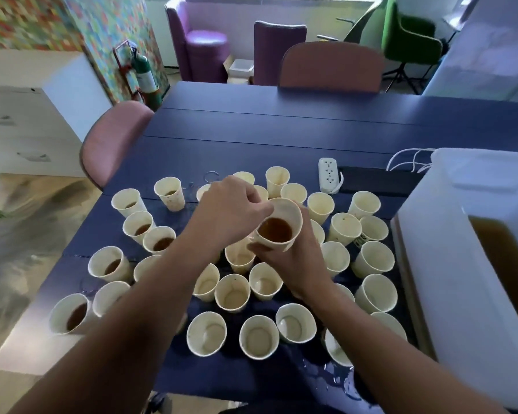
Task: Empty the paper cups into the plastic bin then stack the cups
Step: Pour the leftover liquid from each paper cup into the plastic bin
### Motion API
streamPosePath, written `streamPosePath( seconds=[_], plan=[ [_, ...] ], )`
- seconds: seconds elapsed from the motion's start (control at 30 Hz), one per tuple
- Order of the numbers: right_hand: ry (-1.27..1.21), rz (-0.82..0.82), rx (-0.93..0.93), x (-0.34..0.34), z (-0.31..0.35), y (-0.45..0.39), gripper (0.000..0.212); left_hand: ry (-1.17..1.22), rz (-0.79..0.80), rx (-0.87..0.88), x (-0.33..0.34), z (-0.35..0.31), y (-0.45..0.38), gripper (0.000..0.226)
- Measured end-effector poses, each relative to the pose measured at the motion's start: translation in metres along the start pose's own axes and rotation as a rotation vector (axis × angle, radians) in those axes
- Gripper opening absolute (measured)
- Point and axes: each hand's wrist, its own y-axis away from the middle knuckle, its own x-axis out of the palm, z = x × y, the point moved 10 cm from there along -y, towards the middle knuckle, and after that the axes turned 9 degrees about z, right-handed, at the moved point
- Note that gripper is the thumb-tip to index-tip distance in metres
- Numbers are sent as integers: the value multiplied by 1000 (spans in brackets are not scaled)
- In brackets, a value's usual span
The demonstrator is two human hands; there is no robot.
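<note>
Brown liquid is standing in a paper cup (277, 227) that both hands are holding above the middle of the dark blue surface (251, 124). The right hand (293, 258) is gripping the cup from below and behind, fingers curled round its wall; the left hand (231, 210) is pinching the near-left part of its rim between thumb and fingertips. The cup is tilting slightly toward the viewer, its liquid level well below the rim.

Many other paper cups are crowding the surface. Those toward the left edge (159, 239) are holding brown liquid, whereas those toward the near edge and the right (259, 336) are appearing emptied, with only pale residue showing. None is nested in another yet. The plastic bin (449, 264), translucent white and already containing brown liquid, is standing at the right edge of the surface. A white power strip (328, 174) is lying beyond the cups, and spilled drops are glistening near the near edge.

Judged from this arrangement, the emptying step is in hand and stacking is not begun. The next move is calling for carrying the cup level to the right, over the emptied cups, and tipping it only once its lip is over the bin's opening.
</note>
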Motion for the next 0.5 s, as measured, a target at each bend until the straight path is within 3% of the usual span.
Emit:
streamPosePath(
  seconds=[0.27,0.5],
  plan=[
    [-110,-192,-55,-104,10,37,66,192,-39,163,23,-89,9,33],
    [-29,-358,-35,-206,13,68,68,388,-131,385,35,-163,17,19]
  ],
)
